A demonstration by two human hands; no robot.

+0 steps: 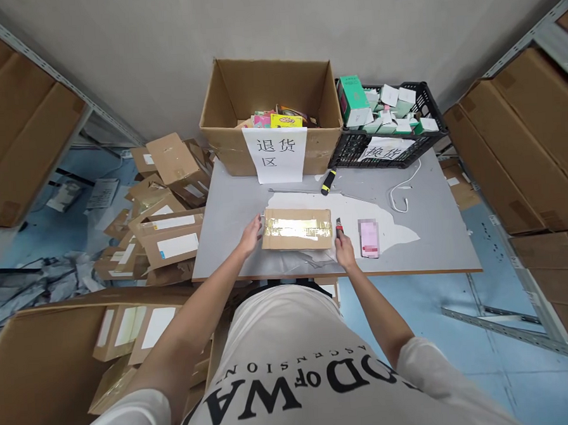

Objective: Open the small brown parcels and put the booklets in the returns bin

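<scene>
We have our two hands apart at the desk, one on each side of a taped cardboard parcel, which lies near the near edge, left of its middle. Our left hand is at the parcel's left end, but we cannot tell whether its fingers grip anything. Our right hand is closed around a red-and-black knife, blade pointing toward the far edge, just beside the parcel's right end. Under the parcel, a ragged white sheet spreads toward the right edge, with a pink-screened phone on it near the near edge. A large open carton fills the far left corner, a paper sign hanging on its front. At the far right corner we see a black crate of green-and-white boxes; a yellow-and-black cutter lies before the two containers, and a white cable curls nearer the right edge.
</scene>
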